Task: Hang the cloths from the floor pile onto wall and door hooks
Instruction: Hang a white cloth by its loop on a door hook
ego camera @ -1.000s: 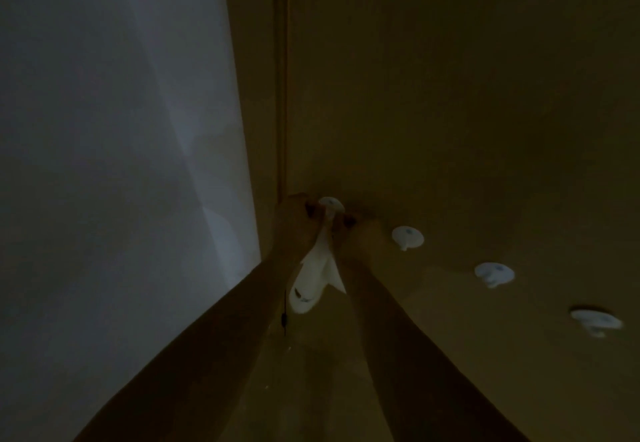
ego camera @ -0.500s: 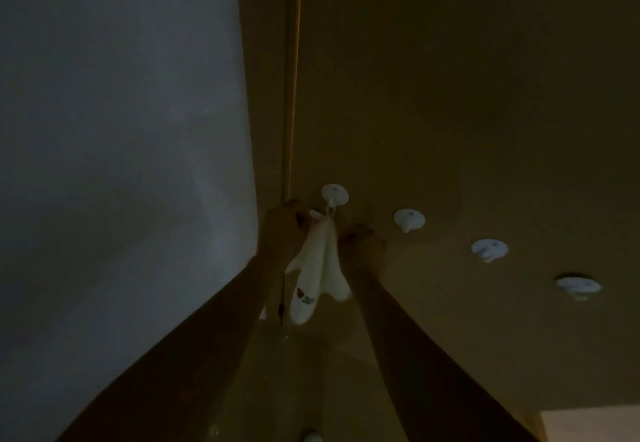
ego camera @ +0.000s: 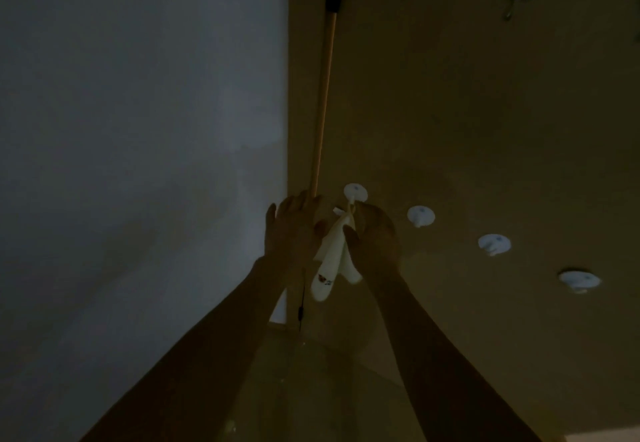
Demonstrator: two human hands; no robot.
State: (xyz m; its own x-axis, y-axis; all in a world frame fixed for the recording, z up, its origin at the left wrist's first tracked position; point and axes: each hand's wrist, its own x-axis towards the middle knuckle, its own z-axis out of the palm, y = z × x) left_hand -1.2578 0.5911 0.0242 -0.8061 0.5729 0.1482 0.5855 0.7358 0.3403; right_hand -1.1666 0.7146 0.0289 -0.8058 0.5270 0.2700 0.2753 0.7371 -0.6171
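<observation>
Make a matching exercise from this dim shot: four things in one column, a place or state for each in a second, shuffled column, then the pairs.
Things
1. white cloth
2. left hand
3. orange pole
4. rightmost hook

Places or states
A. stands upright in the corner where the grey and tan walls meet
B. bare, nothing hanging from it
C. hangs bunched from the leftmost hook, between the two hands
D. fingers spread, just left of the cloth

Pairs: 1-C, 2-D, 3-A, 4-B
</observation>
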